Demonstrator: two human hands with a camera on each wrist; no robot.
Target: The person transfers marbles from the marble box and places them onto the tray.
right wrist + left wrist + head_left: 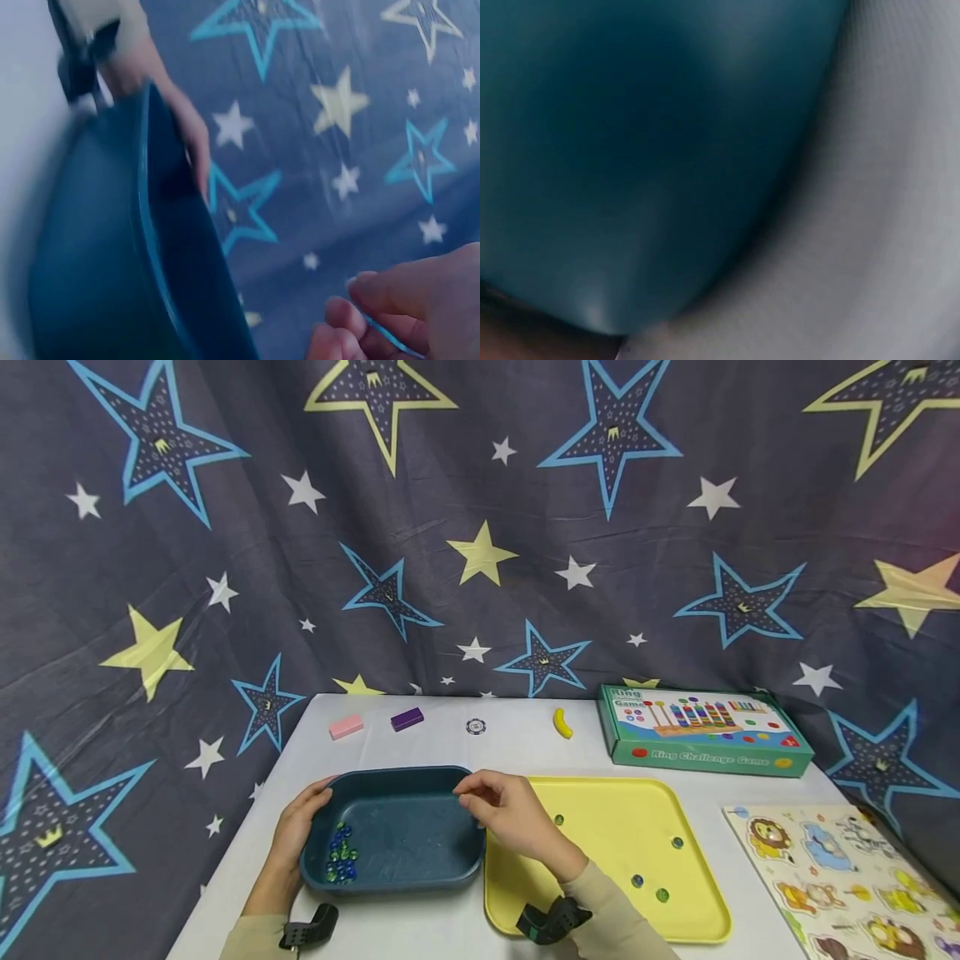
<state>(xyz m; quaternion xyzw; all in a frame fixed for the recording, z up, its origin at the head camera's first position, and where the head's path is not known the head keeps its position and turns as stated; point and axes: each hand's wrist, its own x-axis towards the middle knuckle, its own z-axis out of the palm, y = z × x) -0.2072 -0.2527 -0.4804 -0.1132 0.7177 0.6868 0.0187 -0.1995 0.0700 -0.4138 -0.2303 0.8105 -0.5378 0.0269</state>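
- Four loose marbles (662, 895) show on the yellow tray (615, 810), one near its far left corner and three toward its right side.
- More marbles, green and blue, lie clustered at the left end of the dark blue basin (412, 843), which stands on the white table (258, 852) just left of the tray.
- The left hand (298, 822) grips the basin's left end, its fingertips at the rim.
- The right hand (517, 814) is above the basin's right end, palm down, fingers curled and drawn toward the thumb; whether a marble sits between them I cannot tell, since both the head and right wrist views leave the grasp partly hidden.
- Each wrist wears a black device, below a beige sleeve (626, 914).
- Behind the basin, from left to right, lie a pink block (346, 727), a purple block (407, 719), a round chip (476, 726) and a toy banana (562, 723).
- At the far right rests a green game box (705, 758), with an animal picture board (847, 878) nearer.
- A star-patterned curtain (420, 510) hangs behind the table.
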